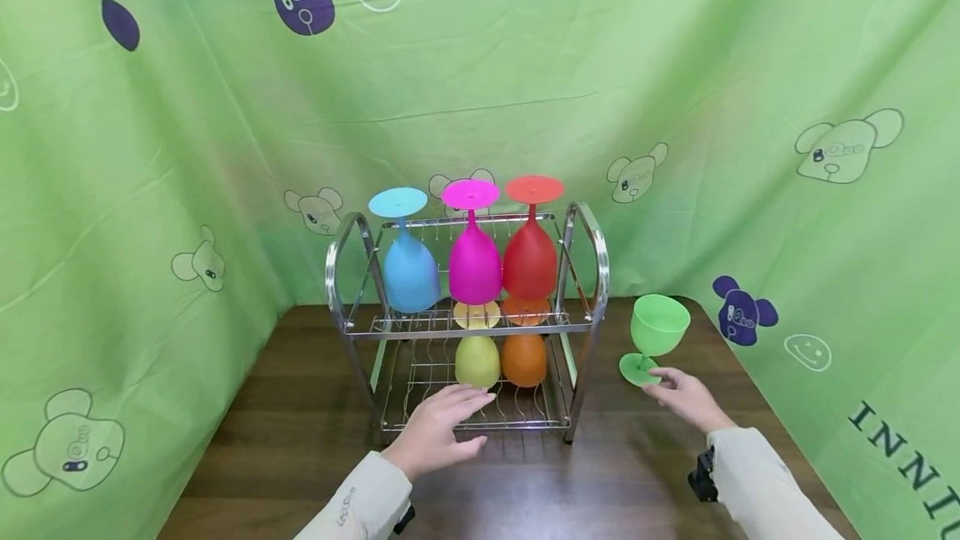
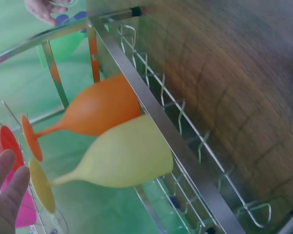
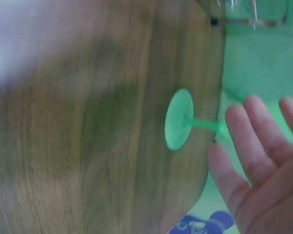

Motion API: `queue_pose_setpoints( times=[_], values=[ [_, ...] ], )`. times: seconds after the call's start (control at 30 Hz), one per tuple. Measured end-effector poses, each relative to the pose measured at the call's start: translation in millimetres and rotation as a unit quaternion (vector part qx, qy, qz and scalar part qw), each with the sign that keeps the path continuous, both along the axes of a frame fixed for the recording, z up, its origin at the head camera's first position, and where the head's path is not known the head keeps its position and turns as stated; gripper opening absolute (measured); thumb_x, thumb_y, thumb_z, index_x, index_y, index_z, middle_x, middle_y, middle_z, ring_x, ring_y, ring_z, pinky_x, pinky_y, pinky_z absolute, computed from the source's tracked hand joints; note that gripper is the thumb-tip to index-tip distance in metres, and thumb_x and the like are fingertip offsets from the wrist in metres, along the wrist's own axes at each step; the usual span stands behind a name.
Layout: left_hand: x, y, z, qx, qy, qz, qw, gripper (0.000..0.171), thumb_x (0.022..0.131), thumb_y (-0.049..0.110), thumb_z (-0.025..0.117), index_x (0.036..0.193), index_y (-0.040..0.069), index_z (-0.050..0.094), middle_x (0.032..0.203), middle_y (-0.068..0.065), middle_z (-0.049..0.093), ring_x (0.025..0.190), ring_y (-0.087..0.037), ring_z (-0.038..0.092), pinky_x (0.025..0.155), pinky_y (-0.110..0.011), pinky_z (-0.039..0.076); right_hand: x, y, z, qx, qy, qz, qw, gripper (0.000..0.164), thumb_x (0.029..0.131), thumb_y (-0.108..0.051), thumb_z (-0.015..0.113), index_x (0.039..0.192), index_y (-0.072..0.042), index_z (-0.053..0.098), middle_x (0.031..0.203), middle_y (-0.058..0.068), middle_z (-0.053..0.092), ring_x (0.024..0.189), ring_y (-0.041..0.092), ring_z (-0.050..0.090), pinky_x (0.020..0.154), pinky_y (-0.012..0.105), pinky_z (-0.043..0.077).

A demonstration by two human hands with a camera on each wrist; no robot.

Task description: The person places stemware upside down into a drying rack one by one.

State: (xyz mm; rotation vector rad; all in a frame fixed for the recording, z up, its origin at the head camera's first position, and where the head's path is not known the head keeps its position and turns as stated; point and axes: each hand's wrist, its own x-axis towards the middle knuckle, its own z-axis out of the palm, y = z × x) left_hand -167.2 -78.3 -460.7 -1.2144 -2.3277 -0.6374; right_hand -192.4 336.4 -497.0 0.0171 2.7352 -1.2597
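Observation:
A green plastic goblet (image 1: 660, 325) stands on the table to the right of the rack. My right hand (image 1: 686, 398) is beside its foot and stem, fingers fairly straight. Seen from the right wrist, the fingers (image 3: 254, 141) are spread in front of the bowl, hiding much of it; whether they touch it I cannot tell. In front of the rack's lower tier hovers my left hand (image 1: 438, 432), fingers extended and holding nothing. It is nearest the upside-down yellow goblet (image 1: 477, 361), which has an upside-down orange goblet (image 2: 105, 107) next to it.
On the upper tier of the metal two-tier rack (image 1: 465, 333), blue (image 1: 411, 273), magenta (image 1: 475, 265) and red (image 1: 530, 261) goblets stand upside down. The rack sits on a dark wooden table (image 1: 285, 407). Green printed curtains (image 1: 480, 57) enclose the back and sides.

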Motion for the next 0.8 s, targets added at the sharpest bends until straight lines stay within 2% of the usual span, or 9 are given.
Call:
queue_pose_setpoints(
  times=[0.1, 0.2, 0.3, 0.37, 0.47, 0.57, 0.7, 0.8],
  values=[
    [1.5, 5, 0.5, -0.003, -0.005, -0.006, 1.0, 0.058, 0.069, 0.022, 0.084, 0.122, 0.007, 0.067, 0.118, -0.005, 0.069, 0.111, -0.022, 0.063, 0.097, -0.033, 0.048, -9.8, 10, 2.0, 0.005, -0.013, -0.039, 0.999, 0.064, 0.096, -0.027, 0.057, 0.134, 0.02, 0.036, 0.109, 0.036, 0.061, 0.09, 0.04, 0.066, 0.078, 0.042, 0.053],
    [2.9, 8, 2.0, -0.019, -0.027, -0.009, 0.9994, 0.056, 0.071, 0.023, 0.082, 0.123, 0.009, 0.066, 0.12, -0.004, 0.068, 0.112, -0.02, 0.062, 0.098, -0.032, 0.048, -17.3, 17, 2.9, -0.016, -0.045, -0.064, 0.997, 0.082, 0.098, -0.035, 0.053, 0.143, 0.021, 0.014, 0.126, 0.044, 0.047, 0.105, 0.047, 0.061, 0.091, 0.05, 0.049],
    [4.8, 9, 4.0, -0.041, -0.063, -0.014, 0.9971, 0.055, 0.075, 0.025, 0.08, 0.125, 0.01, 0.065, 0.123, -0.003, 0.067, 0.115, -0.02, 0.061, 0.1, -0.031, 0.046, -27.1, 21, 4.1, -0.052, -0.072, -0.097, 0.991, 0.095, 0.097, -0.037, 0.053, 0.144, 0.019, -0.008, 0.137, 0.048, 0.03, 0.121, 0.053, 0.046, 0.101, 0.056, 0.039],
    [6.6, 7, 5.5, -0.064, -0.079, -0.018, 0.9946, 0.055, 0.077, 0.028, 0.078, 0.127, 0.011, 0.064, 0.125, -0.002, 0.066, 0.117, -0.019, 0.06, 0.101, -0.03, 0.044, -30.7, 21, 3.1, -0.074, -0.074, -0.129, 0.986, 0.1, 0.096, -0.037, 0.055, 0.144, 0.014, -0.016, 0.141, 0.048, 0.021, 0.129, 0.054, 0.034, 0.107, 0.058, 0.032],
    [9.3, 5, 7.1, -0.09, -0.084, -0.022, 0.9922, 0.053, 0.077, 0.03, 0.077, 0.126, 0.013, 0.065, 0.126, -0.002, 0.066, 0.119, -0.019, 0.058, 0.103, -0.03, 0.043, -39.3, 18, 4.5, -0.088, -0.05, -0.174, 0.98, 0.104, 0.092, -0.035, 0.06, 0.147, 0.009, -0.017, 0.145, 0.046, 0.014, 0.135, 0.055, 0.023, 0.111, 0.058, 0.024],
    [11.7, 2, 7.7, -0.104, -0.08, -0.022, 0.9912, 0.051, 0.078, 0.031, 0.077, 0.125, 0.014, 0.066, 0.126, -0.001, 0.066, 0.119, -0.019, 0.058, 0.103, -0.031, 0.042, -48.6, 12, 7.7, -0.069, -0.024, -0.201, 0.977, 0.106, 0.089, -0.037, 0.063, 0.149, 0.007, -0.012, 0.149, 0.043, 0.011, 0.137, 0.054, 0.019, 0.113, 0.059, 0.021],
    [14.4, 1, 8.0, -0.114, -0.082, -0.032, 0.9896, 0.049, 0.079, 0.032, 0.076, 0.124, 0.016, 0.066, 0.125, 0.001, 0.066, 0.118, -0.018, 0.057, 0.103, -0.03, 0.043, -55.9, 4, 11.2, -0.047, -0.014, -0.224, 0.973, 0.104, 0.087, -0.037, 0.065, 0.15, 0.008, -0.004, 0.151, 0.04, 0.012, 0.139, 0.053, 0.018, 0.113, 0.059, 0.019],
    [15.7, -1, 8.1, -0.118, -0.085, -0.037, 0.9887, 0.049, 0.079, 0.032, 0.076, 0.124, 0.016, 0.066, 0.124, 0.003, 0.066, 0.118, -0.018, 0.057, 0.102, -0.029, 0.043, -58.5, -3, 11.6, -0.049, -0.006, -0.235, 0.971, 0.101, 0.086, -0.034, 0.067, 0.151, 0.008, 0.001, 0.148, 0.04, 0.019, 0.137, 0.052, 0.022, 0.112, 0.059, 0.022]
  ],
)
